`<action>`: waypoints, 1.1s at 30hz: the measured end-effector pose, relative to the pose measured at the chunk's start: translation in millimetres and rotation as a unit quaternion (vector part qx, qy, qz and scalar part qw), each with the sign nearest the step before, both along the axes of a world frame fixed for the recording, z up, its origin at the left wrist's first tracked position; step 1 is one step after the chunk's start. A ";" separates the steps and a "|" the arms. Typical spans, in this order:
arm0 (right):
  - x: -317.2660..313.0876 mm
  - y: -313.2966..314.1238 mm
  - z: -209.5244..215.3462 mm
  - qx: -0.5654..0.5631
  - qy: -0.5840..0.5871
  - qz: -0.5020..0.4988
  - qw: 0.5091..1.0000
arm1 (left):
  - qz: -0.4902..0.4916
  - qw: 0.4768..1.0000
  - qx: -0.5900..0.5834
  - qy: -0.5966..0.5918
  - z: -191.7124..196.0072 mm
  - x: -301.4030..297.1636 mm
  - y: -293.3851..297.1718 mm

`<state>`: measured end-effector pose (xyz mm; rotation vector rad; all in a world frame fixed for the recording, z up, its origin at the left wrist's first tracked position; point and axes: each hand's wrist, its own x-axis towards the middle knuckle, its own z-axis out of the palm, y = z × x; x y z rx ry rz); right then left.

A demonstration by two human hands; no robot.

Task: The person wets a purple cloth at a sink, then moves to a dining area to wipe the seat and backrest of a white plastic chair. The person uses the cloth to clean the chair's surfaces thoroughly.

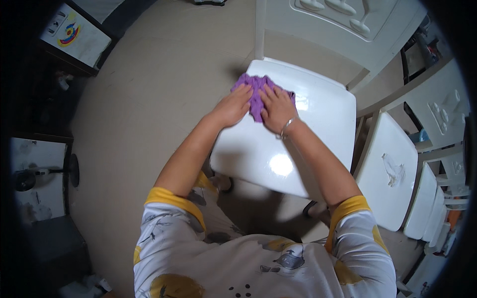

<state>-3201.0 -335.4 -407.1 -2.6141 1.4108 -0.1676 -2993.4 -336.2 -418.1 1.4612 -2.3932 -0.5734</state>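
Observation:
A crumpled purple cloth (257,99) lies toward the far left part of a white, glossy chair seat (318,144). Over the cloth's left side my left hand (233,106) rests with its fingers stretched forward, part of the palm near the seat's left edge. My right hand (278,109) presses flat on the cloth's right side, its fingers spread a little. A bracelet (288,126) circles my right wrist. Both hands hide parts of the cloth, whose edge shows between and beyond them.
The chair's white backrest (323,49) rises at the far side. Close on the right stands another white chair (390,169) with a crumpled white piece on its seat, and several more beyond it. A fan (74,170) and dark furniture line the left. Beige floor (149,99) lies between.

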 end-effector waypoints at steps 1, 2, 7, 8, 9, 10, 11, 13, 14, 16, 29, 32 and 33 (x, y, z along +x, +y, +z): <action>3.0 25.4 1.8 -0.003 -0.010 0.018 1.000 | -0.009 1.000 0.014 0.004 6.5 8.0 28.3; 6.5 49.4 2.0 -0.006 -0.019 0.035 0.999 | -0.005 1.000 0.026 -0.004 14.2 14.6 55.8; 15.0 152.1 5.7 0.021 -0.104 0.114 0.988 | 0.045 0.995 0.076 -0.046 44.1 18.5 186.6; 10.2 166.1 5.9 0.023 -0.130 0.123 0.984 | 0.052 0.994 0.075 -0.063 43.3 16.8 204.3; 2.0 177.2 8.2 0.028 -0.142 0.124 0.982 | 0.064 0.993 0.072 -0.069 44.4 10.6 219.7; -10.6 187.0 11.4 0.034 -0.153 0.123 0.980 | 0.073 0.992 0.069 -0.073 44.8 -1.8 232.1; -22.9 195.7 13.6 0.041 -0.163 0.125 0.978 | 0.087 0.991 0.068 -0.076 44.4 -13.8 239.9; -52.8 210.2 17.1 0.047 -0.153 0.089 0.983 | 0.040 0.997 0.012 -0.063 40.1 -41.3 244.2; -71.6 215.3 16.2 0.051 -0.147 0.070 0.985 | 0.016 0.998 -0.015 -0.056 34.0 -59.7 244.1; -116.2 217.5 11.7 0.030 -0.121 0.039 0.991 | -0.019 1.000 0.023 0.002 17.6 -108.8 231.4; -49.0 200.2 10.8 0.006 -0.050 0.086 0.995 | 0.164 0.984 -0.058 -0.026 6.3 -80.1 256.4; -2.4 155.8 -4.4 -0.032 -0.029 0.112 0.993 | 0.205 0.964 -0.128 -0.112 -14.8 -43.3 215.6; 11.0 139.6 -3.2 -0.020 -0.023 0.107 0.994 | 0.220 0.970 -0.087 -0.062 -15.2 -28.8 196.0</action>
